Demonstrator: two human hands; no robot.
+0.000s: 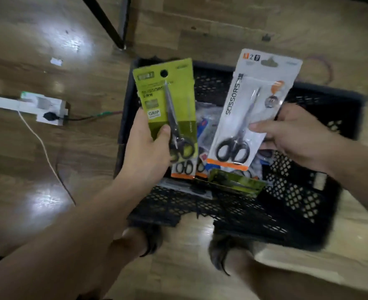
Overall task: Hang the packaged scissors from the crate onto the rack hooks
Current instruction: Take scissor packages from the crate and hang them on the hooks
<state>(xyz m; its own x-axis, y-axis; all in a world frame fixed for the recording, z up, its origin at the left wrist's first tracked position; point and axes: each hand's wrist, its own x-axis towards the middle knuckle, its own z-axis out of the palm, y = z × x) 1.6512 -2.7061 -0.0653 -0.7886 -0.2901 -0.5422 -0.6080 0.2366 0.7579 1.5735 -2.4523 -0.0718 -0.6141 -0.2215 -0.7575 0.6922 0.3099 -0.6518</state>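
Observation:
A black perforated plastic crate (297, 191) stands on the wooden floor below me. My left hand (146, 146) grips a green-carded pack of scissors (157, 94) over the crate's left side, thumb across the card front. My right hand (295, 135) holds a white and orange pack of black-handled scissors (254, 100) above the crate's middle. Both packs are upright, hang holes at the top. More scissor packs (232, 180) lie in the crate under the held ones. No rack hooks are in view.
A white power strip (46, 109) with a plug and trailing cables lies on the floor at left. Black metal legs (113, 24) rise at the top centre. My feet (217, 254) stand against the crate's near wall. A purple cable loop (328, 70) lies beyond the crate.

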